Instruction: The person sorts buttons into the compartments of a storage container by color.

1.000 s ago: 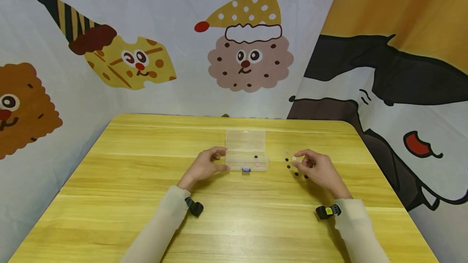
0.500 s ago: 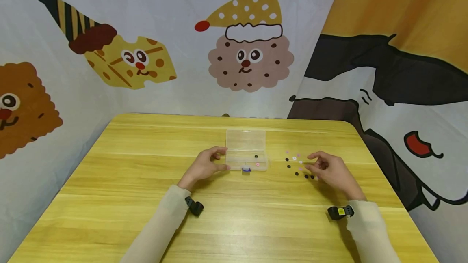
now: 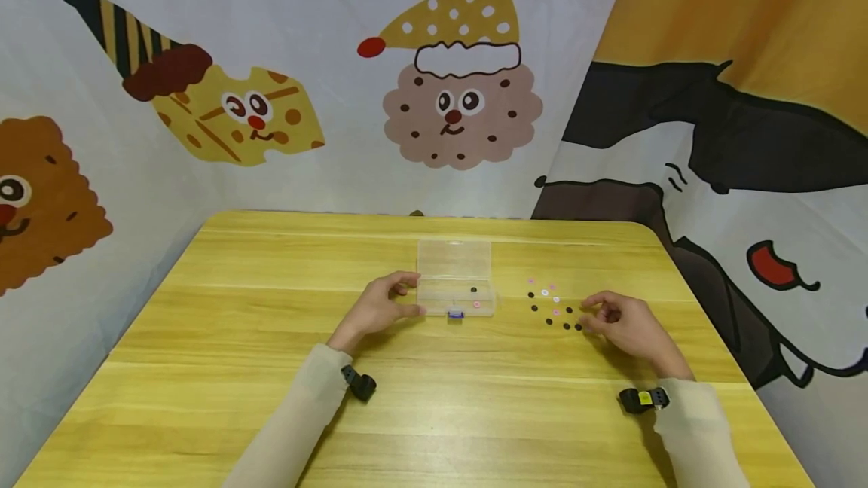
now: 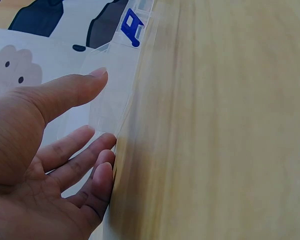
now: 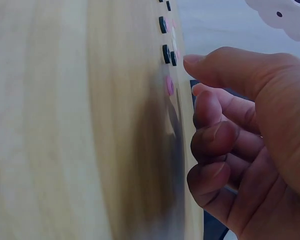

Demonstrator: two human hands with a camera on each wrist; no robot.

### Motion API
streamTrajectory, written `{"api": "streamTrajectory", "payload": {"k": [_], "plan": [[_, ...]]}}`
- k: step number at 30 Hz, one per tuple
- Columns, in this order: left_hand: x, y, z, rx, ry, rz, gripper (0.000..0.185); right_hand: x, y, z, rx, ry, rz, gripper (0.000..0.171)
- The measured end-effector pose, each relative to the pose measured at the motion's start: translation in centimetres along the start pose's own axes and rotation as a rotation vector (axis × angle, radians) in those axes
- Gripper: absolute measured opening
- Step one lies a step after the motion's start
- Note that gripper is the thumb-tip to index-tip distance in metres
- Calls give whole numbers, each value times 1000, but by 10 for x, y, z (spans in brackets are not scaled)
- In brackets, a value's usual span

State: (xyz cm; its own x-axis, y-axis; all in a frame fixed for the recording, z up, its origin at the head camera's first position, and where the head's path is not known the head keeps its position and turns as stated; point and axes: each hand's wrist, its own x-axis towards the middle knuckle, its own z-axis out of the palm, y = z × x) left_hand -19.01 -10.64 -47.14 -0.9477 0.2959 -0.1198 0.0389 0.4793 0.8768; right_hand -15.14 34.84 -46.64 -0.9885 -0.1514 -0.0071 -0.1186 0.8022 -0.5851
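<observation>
Nearest us, our right hand hovers with fingers curled, holding nothing, just beside the scattered black and pink beads on the wooden table. The right wrist view shows the thumb above a pink bead, not touching it. Farther in, our left hand holds the clear plastic box at its left end, thumb and fingertips on it. Only the left wrist view shows the box's blue latch up close; no readable writing anywhere.
</observation>
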Motion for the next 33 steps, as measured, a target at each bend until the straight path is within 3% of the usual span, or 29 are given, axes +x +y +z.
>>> {"api": "streamTrajectory", "payload": {"k": [33], "plan": [[0, -2, 0, -1, -4, 15, 64, -12, 4, -5, -49, -58, 37, 9]]}}
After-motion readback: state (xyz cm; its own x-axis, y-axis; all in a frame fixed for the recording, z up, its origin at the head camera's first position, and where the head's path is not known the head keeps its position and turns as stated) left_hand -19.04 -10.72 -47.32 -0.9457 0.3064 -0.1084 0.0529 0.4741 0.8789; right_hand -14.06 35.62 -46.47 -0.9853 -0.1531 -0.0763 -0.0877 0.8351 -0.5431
